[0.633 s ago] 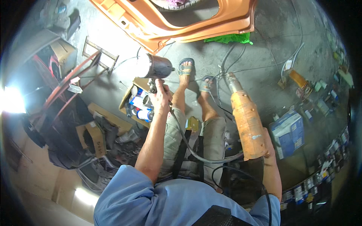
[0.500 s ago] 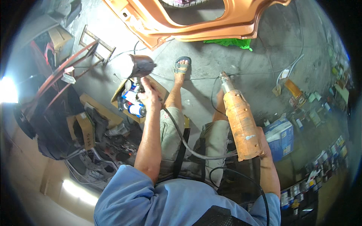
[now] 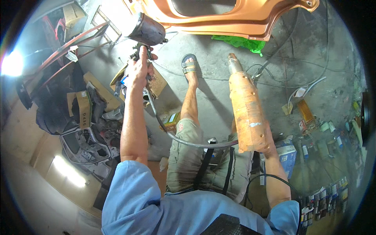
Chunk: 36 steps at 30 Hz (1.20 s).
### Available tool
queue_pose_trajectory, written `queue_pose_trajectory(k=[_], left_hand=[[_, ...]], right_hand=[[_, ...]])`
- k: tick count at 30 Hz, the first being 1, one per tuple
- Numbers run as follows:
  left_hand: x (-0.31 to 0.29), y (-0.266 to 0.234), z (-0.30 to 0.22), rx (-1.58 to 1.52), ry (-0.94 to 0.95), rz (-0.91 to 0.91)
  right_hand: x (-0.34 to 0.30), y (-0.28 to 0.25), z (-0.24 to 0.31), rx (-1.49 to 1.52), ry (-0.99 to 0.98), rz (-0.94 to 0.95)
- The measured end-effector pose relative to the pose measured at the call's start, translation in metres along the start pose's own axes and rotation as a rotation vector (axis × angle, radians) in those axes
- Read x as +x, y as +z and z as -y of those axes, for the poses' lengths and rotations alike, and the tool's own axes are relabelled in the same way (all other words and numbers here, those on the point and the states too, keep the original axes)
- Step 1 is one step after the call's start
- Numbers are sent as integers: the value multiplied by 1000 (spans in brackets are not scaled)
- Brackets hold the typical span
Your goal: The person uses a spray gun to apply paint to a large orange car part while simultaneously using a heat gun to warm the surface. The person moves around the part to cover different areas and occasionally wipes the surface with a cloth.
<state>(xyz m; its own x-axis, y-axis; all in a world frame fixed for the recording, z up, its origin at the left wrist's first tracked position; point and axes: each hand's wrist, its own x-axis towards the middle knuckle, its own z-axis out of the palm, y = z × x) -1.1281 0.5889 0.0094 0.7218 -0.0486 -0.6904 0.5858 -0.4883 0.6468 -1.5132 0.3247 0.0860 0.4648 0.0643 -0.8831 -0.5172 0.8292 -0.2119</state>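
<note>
My left hand (image 3: 139, 72) grips a spray gun (image 3: 137, 51) by its handle, fingers wrapped round it. A dark, paint-stained metal cup (image 3: 148, 30) sits on top of the gun, near the lower left edge of an orange car body panel (image 3: 219, 25). From the gun's handle a grey hose (image 3: 176, 139) loops down and passes behind the other tool. My right hand (image 3: 269, 144) holds what looks like a heat gun (image 3: 248, 113), a thick cylinder wrapped in tan tape with a metal nozzle pointing forward. That tool hides most of my right fingers.
Crumpled green sheeting (image 3: 243, 44) lies under the panel. Hoses and cables cross the concrete floor. An open cardboard box (image 3: 157, 81) stands below my left hand. Boxes and car parts (image 3: 84, 145) crowd the left. A blue box (image 3: 286, 156) and small bottles stand at right.
My left hand has carried the spray gun forward, up to the panel's left edge. The tape-wrapped tool has shifted slightly left and forward. The whole view has tilted a little.
</note>
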Motion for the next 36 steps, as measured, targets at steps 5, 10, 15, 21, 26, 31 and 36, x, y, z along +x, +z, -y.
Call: queue_pose_trajectory(k=[5,10,15,21,26,31,36], left_hand=[[50,-11,-37,260,103,-192],[69,-31,-35,493,196,-468],[2,-11,22,168,93,-490],[-91,94,94,-60,36,-223],[-123,226,120,-72,131,67],[-175,286,76,-281,87,234],[-222,268,30,-608,-125,118]], right_hand=[[21,30,5,-216,-152,191],[37,41,-9,-391,-284,215],[17,7,5,-435,-339,229],[-55,-51,36,-318,-190,31],[-125,-109,55,-244,6,-182],[-199,-139,76,-135,-11,-383],[-222,-135,117,157,97,-566]])
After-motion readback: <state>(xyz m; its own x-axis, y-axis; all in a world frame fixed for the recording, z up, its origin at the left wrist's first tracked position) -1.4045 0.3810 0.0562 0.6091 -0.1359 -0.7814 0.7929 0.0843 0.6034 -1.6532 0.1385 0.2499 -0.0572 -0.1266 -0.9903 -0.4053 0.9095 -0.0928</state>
